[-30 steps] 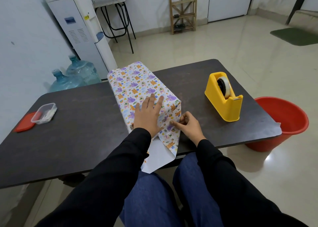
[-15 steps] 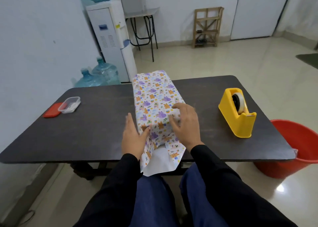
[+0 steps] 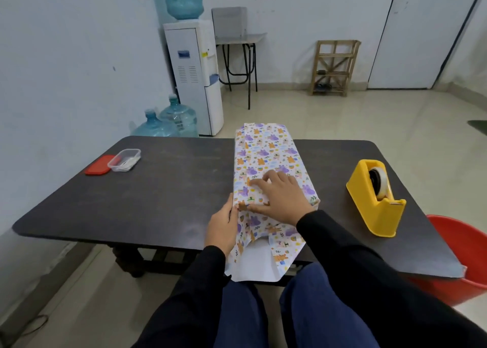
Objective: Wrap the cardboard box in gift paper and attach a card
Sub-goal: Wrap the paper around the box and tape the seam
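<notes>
The box wrapped in patterned gift paper (image 3: 268, 155) lies lengthwise on the dark table (image 3: 163, 189), its near end open with loose paper hanging over the table's front edge. My right hand (image 3: 279, 198) lies flat on top of the box near its near end, fingers straight and pointing left, pressing the paper down. My left hand (image 3: 224, 225) rests against the box's left near corner, fingers straight along the side paper. No card is in view.
A yellow tape dispenser (image 3: 375, 198) stands on the table to the right. A clear plastic container (image 3: 124, 160) and its red lid (image 3: 98, 165) sit at the far left. A red bucket (image 3: 458, 263) stands on the floor at the right.
My right hand moved from the box's right side onto its top. My left hand slid down to the left near corner. The view tilted up.
</notes>
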